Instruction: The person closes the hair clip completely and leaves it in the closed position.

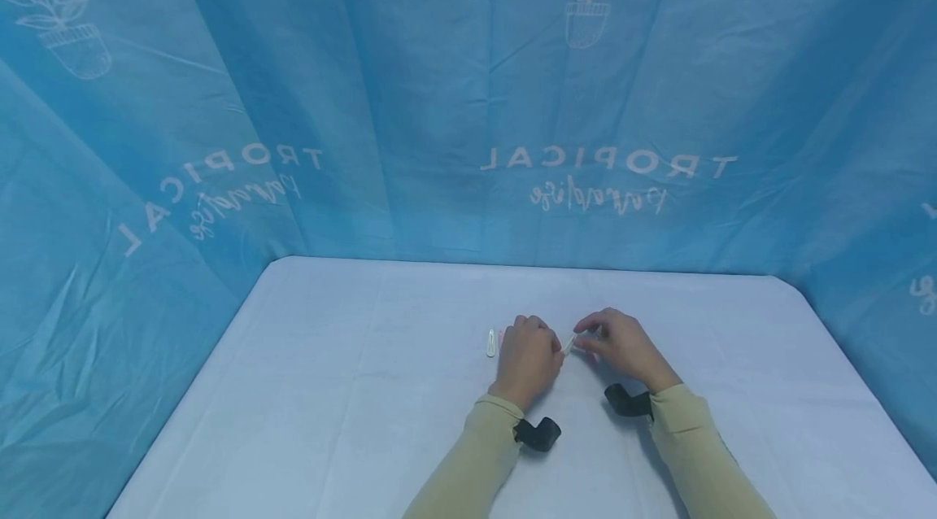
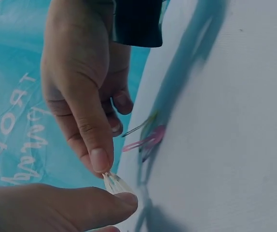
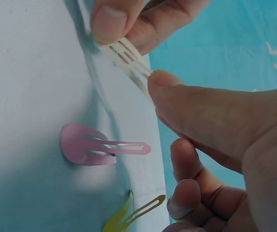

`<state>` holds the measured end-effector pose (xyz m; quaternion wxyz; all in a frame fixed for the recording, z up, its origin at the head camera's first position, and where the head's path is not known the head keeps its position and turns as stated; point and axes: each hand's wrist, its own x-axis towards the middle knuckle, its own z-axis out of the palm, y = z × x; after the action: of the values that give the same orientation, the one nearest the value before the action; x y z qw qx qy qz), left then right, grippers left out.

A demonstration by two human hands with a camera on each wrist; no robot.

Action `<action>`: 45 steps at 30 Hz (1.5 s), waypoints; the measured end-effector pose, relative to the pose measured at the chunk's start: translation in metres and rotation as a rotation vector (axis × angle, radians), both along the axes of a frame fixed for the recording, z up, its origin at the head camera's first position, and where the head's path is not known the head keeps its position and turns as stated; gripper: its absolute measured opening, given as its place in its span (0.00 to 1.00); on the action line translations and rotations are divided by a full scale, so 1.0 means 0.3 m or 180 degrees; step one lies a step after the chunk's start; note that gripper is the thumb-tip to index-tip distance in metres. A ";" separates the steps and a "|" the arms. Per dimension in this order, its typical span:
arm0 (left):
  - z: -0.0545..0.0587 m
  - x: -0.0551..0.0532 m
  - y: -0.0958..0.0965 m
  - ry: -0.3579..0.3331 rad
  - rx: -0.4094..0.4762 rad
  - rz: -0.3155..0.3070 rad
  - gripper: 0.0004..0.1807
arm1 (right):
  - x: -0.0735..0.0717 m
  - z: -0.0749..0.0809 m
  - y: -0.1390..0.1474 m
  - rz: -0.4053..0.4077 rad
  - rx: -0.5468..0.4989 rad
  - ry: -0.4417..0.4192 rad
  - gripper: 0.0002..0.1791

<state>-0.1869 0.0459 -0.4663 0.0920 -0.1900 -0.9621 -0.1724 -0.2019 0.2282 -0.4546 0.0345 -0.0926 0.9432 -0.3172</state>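
Note:
Both hands hold one cream snap hair clip (image 3: 131, 63) a little above the table. My left hand (image 1: 525, 356) pinches one end of it between thumb and finger. My right hand (image 1: 622, 346) pinches the other end with its thumb and forefinger, its other fingers loosely curled. A pink snap clip (image 3: 80, 145) and a yellow one (image 3: 117, 223) rest on the table under my right hand, each with its slotted frame sprung up. Left of my left hand lies a pale snap clip (image 1: 491, 343), with a pinkish one partly hidden beside it.
The table (image 1: 329, 389) has a white cloth. A blue curtain (image 1: 439, 96) with mirrored white lettering rises behind and at both sides. Dark wrist mounts (image 1: 538, 434) stick out from the inner side of both sleeves.

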 end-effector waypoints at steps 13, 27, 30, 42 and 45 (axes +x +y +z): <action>0.045 -0.019 -0.043 -0.0421 0.0800 0.0152 0.04 | 0.003 0.014 0.001 0.0065 -0.0188 0.0244 0.11; 0.078 -0.033 -0.075 -0.0614 0.1209 0.0201 0.05 | 0.019 0.021 -0.021 0.0037 -0.0369 0.0503 0.12; 0.081 -0.037 -0.081 -0.0629 0.1258 0.0180 0.05 | 0.021 0.020 -0.023 0.0061 -0.0426 0.0577 0.12; 0.088 -0.044 -0.108 -0.0662 0.1475 0.0136 0.04 | 0.029 0.018 -0.043 0.0107 -0.0685 0.0323 0.11; 0.087 -0.049 -0.110 -0.0638 0.1479 0.0119 0.04 | 0.028 0.016 -0.046 0.0153 -0.0702 0.0210 0.10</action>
<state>-0.2015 0.0128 -0.4401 0.0406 -0.1279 -0.9044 -0.4051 -0.1935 0.2143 -0.4498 0.0007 -0.1287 0.9007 -0.4149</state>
